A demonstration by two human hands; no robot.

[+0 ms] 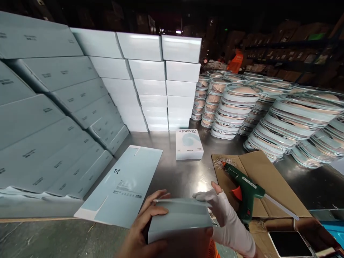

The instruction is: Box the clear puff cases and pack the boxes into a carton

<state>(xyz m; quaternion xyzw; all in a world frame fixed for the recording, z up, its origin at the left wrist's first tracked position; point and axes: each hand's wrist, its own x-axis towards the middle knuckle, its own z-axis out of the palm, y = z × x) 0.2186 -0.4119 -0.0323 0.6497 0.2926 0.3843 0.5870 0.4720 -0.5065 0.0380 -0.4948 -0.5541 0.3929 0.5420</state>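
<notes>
A pale blue box (182, 215) is held low in front of me, near the table's front edge. My bare left hand (146, 222) grips its left side, fingers over the top edge. My right hand (221, 211), in a white glove with bare fingertips showing, presses on its right side and far edge; part of that hand is hidden behind the box. Left of the box lies a flat printed light-blue carton sheet (126, 182). A small white box with "beauty" lettering (189, 144) stands on the table beyond my hands.
Stacked pale boxes (150, 82) form walls at the back and left. Piled round clear-lidded containers (233, 111) stand at the right. A green glue gun (245, 190) rests on cardboard (282, 190), near a dark-screened device (290, 244). A person in orange (235, 61) is far off.
</notes>
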